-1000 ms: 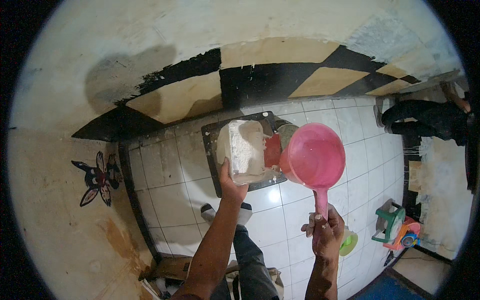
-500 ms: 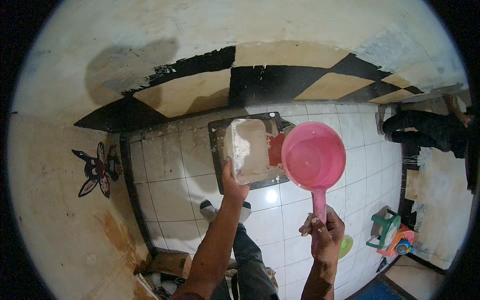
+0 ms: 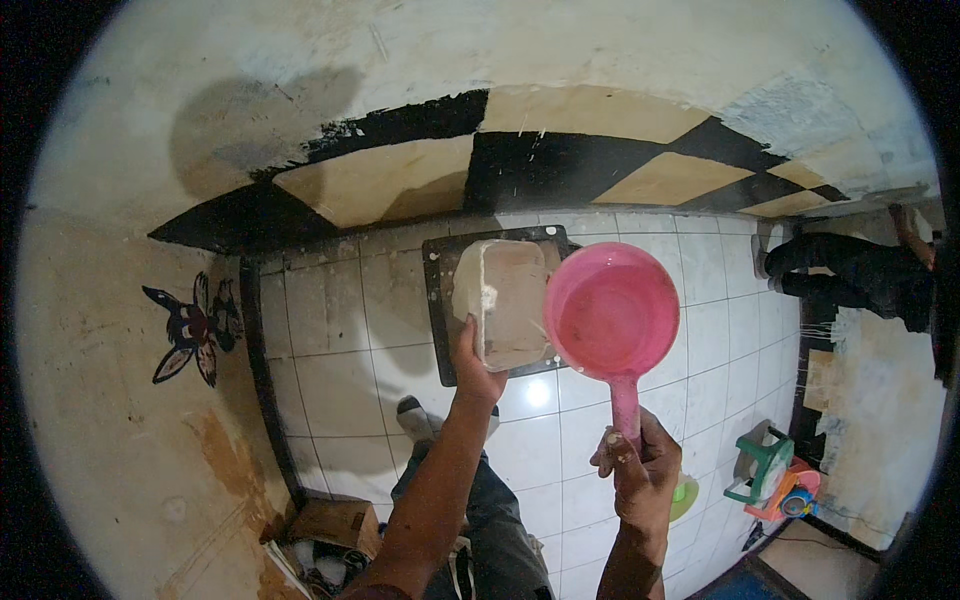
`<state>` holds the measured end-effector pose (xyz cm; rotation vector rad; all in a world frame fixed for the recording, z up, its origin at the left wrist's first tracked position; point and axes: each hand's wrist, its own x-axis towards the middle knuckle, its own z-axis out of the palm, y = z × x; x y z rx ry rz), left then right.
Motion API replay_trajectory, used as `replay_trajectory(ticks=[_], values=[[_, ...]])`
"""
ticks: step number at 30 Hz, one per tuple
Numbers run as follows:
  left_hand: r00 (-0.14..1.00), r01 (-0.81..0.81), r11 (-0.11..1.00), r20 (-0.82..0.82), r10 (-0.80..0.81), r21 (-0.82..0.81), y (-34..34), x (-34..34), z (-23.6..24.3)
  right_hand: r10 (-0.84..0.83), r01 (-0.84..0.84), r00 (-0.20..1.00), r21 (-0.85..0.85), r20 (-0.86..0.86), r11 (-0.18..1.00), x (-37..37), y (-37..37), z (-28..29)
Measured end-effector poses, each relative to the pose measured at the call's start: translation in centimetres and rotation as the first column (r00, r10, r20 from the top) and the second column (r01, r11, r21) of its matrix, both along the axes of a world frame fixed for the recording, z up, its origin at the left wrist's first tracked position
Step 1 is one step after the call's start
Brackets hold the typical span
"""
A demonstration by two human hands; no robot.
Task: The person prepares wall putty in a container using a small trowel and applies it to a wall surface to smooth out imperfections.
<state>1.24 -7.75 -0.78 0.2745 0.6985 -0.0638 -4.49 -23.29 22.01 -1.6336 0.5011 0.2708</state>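
My left hand (image 3: 482,366) grips the near left side of a translucent rectangular plastic tub (image 3: 515,300), which is tilted and smeared with a pale coating inside. In my right hand (image 3: 642,468) is the handle of a pink plastic water dipper (image 3: 645,350). A shallow layer of liquid seems to lie in the dipper's bowl. Its left rim overlaps the tub's right edge from above; whether the two touch I cannot tell. Beneath the tub, a black tray (image 3: 437,300) with light spots rests on the tiles, partly hidden.
White floor tiles (image 3: 520,430) meet a painted black-and-cream wall (image 3: 560,165) ahead. At the right are a green and white stool-like object (image 3: 768,462) and a light green round thing (image 3: 684,497). Another person's dark-clothed legs (image 3: 850,265) show far right. A cardboard box (image 3: 335,522) sits lower left.
The dipper has shifted left, now overlapping the tub's edge. The tub has turned slightly, its white powdery patch shrinking to a small spot, and the red patch beside it is hidden.
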Motion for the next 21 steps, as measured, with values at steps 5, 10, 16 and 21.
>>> replay_trajectory(ticks=[5, 10, 16, 21], values=[[1.000, -0.011, 1.000, 0.019, 0.011, 0.002, -0.1, 0.0, 0.1, 0.033, -0.034, 0.999, -0.041, -0.024, 0.999, 0.1, 0.2, 0.0], [0.997, 0.012, 0.999, 0.074, -0.009, -0.048, 0.0, 0.0, 0.2, 0.052, -0.054, 0.998, -0.084, -0.035, 0.995, 0.5, 1.0, 0.5], [0.995, -0.001, 0.999, 0.097, 0.005, -0.041, -0.3, -0.2, -0.5, 0.051, -0.055, 0.998, -0.093, -0.038, 0.994, 0.6, 1.5, 0.5], [0.953, 0.005, 0.959, 0.290, -0.091, 0.284, -0.5, -1.0, -0.4, 0.060, -0.070, 0.995, -0.145, -0.078, 0.987, 0.9, 2.2, 1.0]])
